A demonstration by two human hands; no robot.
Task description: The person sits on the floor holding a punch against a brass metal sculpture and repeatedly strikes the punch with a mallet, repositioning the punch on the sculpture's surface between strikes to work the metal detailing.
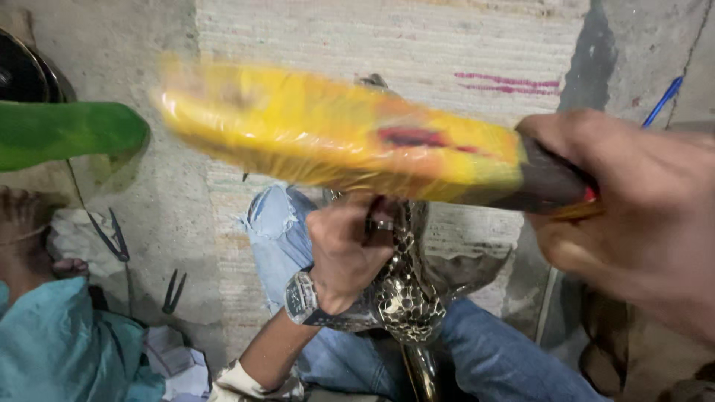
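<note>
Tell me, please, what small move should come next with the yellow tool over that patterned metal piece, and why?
Probably bring the yellow tool down lightly onto the patterned metal piece. The right hand holds the tool by its dark handle, raised and blurred above the piece, while the left hand grips the piece near its top, steadying it.

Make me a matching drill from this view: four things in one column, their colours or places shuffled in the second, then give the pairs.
Things:
1. wrapped flat tool
2. wristwatch
3. ornate metal piece
4. small snips

Descriptions:
A. lying on the floor at left
B. yellow, blurred, held by the right hand
C. gripped by the left hand
D. worn on the left wrist

Pairs: 1-B, 2-D, 3-C, 4-A
</note>
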